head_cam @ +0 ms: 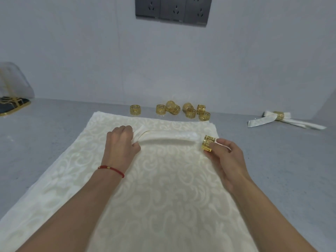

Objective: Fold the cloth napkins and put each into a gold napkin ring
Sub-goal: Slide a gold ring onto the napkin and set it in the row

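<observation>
Our left hand [122, 140] curls its fingers tight around one end of the folded napkin [169, 138]. Our right hand [227, 157] pinches a gold ring [208, 143] at the other end.

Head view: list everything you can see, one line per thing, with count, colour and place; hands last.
Folded napkin: one, cream, a long strip lying on the stack.
Napkin stack: cream patterned cloths, count unclear, centre of table.
Held ring: one, gold, at the strip's right end.
Loose rings: about eight, gold, along the wall behind the stack.
Finished napkin: one, cream in a gold ring, far right.
Table: grey.
Sockets: three, dark grey, on the wall.
Dark gold-trimmed object: one, far left.
Left hand: grips the strip's left end; red bracelet.
Right hand: pinches the held ring.
</observation>
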`<state>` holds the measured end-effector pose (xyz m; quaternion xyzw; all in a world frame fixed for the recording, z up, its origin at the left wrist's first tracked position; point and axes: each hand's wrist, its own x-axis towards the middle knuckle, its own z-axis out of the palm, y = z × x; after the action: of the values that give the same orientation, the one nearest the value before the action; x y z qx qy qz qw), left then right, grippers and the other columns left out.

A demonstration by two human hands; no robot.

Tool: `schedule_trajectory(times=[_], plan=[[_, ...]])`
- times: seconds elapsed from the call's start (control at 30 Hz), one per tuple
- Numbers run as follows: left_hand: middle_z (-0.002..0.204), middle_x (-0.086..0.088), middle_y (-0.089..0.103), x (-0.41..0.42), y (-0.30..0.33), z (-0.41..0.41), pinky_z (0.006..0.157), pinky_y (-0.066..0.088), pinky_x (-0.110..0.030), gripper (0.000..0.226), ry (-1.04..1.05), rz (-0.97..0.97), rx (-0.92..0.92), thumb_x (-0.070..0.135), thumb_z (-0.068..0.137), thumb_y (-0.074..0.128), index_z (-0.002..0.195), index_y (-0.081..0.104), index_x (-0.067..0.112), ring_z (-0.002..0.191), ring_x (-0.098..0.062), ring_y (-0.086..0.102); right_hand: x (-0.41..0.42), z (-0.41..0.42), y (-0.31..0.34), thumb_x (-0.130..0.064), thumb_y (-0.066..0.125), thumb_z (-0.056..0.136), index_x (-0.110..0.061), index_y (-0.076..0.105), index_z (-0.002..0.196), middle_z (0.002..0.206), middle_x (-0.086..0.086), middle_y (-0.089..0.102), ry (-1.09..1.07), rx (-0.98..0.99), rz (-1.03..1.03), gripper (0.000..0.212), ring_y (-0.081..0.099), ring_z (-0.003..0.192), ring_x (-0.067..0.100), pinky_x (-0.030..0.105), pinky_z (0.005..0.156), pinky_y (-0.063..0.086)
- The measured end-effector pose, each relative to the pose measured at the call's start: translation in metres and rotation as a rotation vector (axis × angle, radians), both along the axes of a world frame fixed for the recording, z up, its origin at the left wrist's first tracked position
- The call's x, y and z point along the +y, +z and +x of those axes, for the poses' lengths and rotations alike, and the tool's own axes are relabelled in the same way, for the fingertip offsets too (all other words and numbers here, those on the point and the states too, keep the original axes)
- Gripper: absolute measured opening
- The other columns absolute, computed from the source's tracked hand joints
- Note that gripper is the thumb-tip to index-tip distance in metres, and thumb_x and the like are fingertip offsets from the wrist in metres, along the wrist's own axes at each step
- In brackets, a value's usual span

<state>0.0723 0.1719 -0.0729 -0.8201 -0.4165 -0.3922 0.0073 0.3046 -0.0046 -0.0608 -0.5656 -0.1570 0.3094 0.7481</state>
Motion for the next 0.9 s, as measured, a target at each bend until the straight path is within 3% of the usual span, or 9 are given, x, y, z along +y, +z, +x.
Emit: schedule_trajectory(times=[0.17,0.33,0.47,0.6,0.77,0.9], plan=[[0.051,-0.001,0.033,-0.005,0.0,0.006,0.049,0.015,-0.025,0.051,-0.049,0.025,0.018,-0.007,0.045,0.076,0.058,0.031,0.014,0.047,-0.023,0.03,0.003,0.003,-0.002,-0.004,0.08,0.085,-0.008,0.059,0.121,0.114,0.015,0.072,0.055,0.019,0.024,0.042,0.075,0.102,0.027,0.039,0.097,0.058],[0.054,0.004,0.031,-0.004,0.001,0.008,0.05,0.019,-0.025,0.053,-0.116,0.068,0.008,-0.006,0.044,0.077,0.06,0.032,0.016,0.049,-0.02,0.029,0.006,0.003,-0.004,0.002,0.074,0.089,-0.01,0.06,0.124,0.112,0.019,0.072,0.178,-0.012,0.06,0.039,0.075,0.103,0.029,0.045,0.101,0.055],[0.057,0.0,0.041,-0.007,0.003,0.01,0.057,0.028,-0.03,0.054,-0.194,0.126,0.0,-0.007,0.047,0.078,0.065,0.034,0.019,0.054,-0.019,0.033,0.005,0.004,-0.004,-0.005,0.077,0.088,-0.025,0.071,0.121,0.118,0.015,0.071,0.352,-0.181,0.013,0.039,0.072,0.109,0.027,0.044,0.102,0.054],[0.06,-0.002,0.046,-0.009,0.004,0.009,0.061,0.029,-0.029,0.053,-0.228,0.147,0.001,-0.008,0.051,0.077,0.067,0.034,0.019,0.057,-0.021,0.037,-0.005,0.006,0.001,-0.012,0.079,0.087,-0.035,0.077,0.113,0.113,-0.009,0.076,0.42,-0.528,-0.105,0.035,0.07,0.109,0.011,0.025,0.087,0.054],[0.064,-0.003,0.051,-0.004,0.001,0.0,0.062,0.033,-0.032,0.043,-0.203,0.096,-0.03,-0.005,0.055,0.079,0.066,0.041,0.013,0.06,-0.025,0.044,-0.007,0.016,-0.001,0.0,0.08,0.081,-0.031,0.076,0.115,0.117,-0.01,0.074,0.367,-0.694,-0.049,0.046,0.067,0.115,0.008,0.03,0.093,0.054],[0.066,-0.005,0.054,-0.002,0.001,-0.002,0.062,0.033,-0.032,0.039,-0.19,0.085,-0.032,-0.003,0.057,0.08,0.067,0.044,0.01,0.061,-0.027,0.046,-0.009,0.025,-0.004,0.012,0.075,0.083,-0.022,0.073,0.118,0.115,-0.004,0.076,0.36,-0.651,-0.007,0.049,0.072,0.109,0.013,0.024,0.093,0.057]])
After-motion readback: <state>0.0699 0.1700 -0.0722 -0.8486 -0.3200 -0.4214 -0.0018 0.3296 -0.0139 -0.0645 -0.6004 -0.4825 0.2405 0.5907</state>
